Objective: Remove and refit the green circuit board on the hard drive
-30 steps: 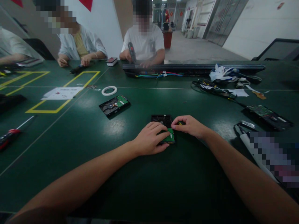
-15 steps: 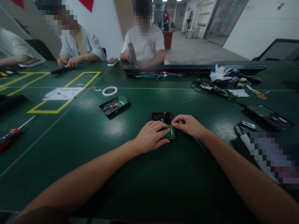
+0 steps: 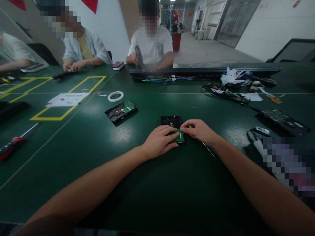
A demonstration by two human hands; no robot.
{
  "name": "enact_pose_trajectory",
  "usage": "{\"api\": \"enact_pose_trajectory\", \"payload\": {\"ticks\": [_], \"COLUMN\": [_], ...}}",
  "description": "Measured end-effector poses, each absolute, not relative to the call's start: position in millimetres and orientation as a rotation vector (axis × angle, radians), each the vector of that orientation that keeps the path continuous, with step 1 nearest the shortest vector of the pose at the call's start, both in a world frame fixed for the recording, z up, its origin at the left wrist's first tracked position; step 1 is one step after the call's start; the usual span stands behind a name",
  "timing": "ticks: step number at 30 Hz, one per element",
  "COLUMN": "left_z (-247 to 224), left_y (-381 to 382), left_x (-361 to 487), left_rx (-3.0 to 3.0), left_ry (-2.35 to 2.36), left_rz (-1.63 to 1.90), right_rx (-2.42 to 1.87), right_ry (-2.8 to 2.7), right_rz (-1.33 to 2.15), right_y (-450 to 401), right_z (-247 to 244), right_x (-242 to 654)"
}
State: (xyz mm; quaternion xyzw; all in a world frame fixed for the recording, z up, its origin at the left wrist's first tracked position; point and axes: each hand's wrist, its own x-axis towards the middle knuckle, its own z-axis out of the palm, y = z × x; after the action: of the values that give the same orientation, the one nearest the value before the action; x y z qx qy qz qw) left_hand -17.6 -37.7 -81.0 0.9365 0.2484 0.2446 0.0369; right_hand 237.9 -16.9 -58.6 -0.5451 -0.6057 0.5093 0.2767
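Note:
A hard drive (image 3: 171, 121) lies on the green table, its black casing away from me and its green circuit board on the near side. Spread across the board is my left hand (image 3: 158, 141), fingers on top and thumb along the near edge, holding the drive. My right hand (image 3: 201, 131) is closed around a screwdriver (image 3: 208, 149) with a black and yellow handle, its thin shaft slanting down to the right, away from the drive. The thumb and index fingertips pinch together at the board's right edge; whether something small is between them cannot be made out.
A second hard drive (image 3: 121, 112) lies left, near a white tape roll (image 3: 115, 96). Tiny screws (image 3: 194, 107) sit ahead. Another drive (image 3: 283, 122) and cables (image 3: 221, 92) are at right. A red-black screwdriver (image 3: 12, 146) lies far left. People work across the table.
The hard drive and both hands appear slightly higher in the view. My right fingertips stay at the board's edge, with the screwdriver still in the hand.

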Motion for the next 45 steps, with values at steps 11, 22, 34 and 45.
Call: {"api": "enact_pose_trajectory", "payload": {"ticks": [11,22,34,45], "left_z": [-80,-80,-78,-85], "left_y": [-38,-35,-37,-42], "left_x": [-16,-18,-19,-18], "left_rx": [2.907,2.937,2.931,2.876], "left_ry": [0.766,0.762,0.765,0.839], "left_rz": [0.756,0.751,0.746,0.774], "right_rx": [-1.515,-1.420,-1.368,-1.478], "right_ry": [-1.727,-1.939,-1.977,-1.786], "right_rz": [1.248,0.902,0.841,1.106], "right_y": [-16,-15,-18,-21], "right_z": [-63,-74,-75,-70], "right_x": [238,242,244,243]}}
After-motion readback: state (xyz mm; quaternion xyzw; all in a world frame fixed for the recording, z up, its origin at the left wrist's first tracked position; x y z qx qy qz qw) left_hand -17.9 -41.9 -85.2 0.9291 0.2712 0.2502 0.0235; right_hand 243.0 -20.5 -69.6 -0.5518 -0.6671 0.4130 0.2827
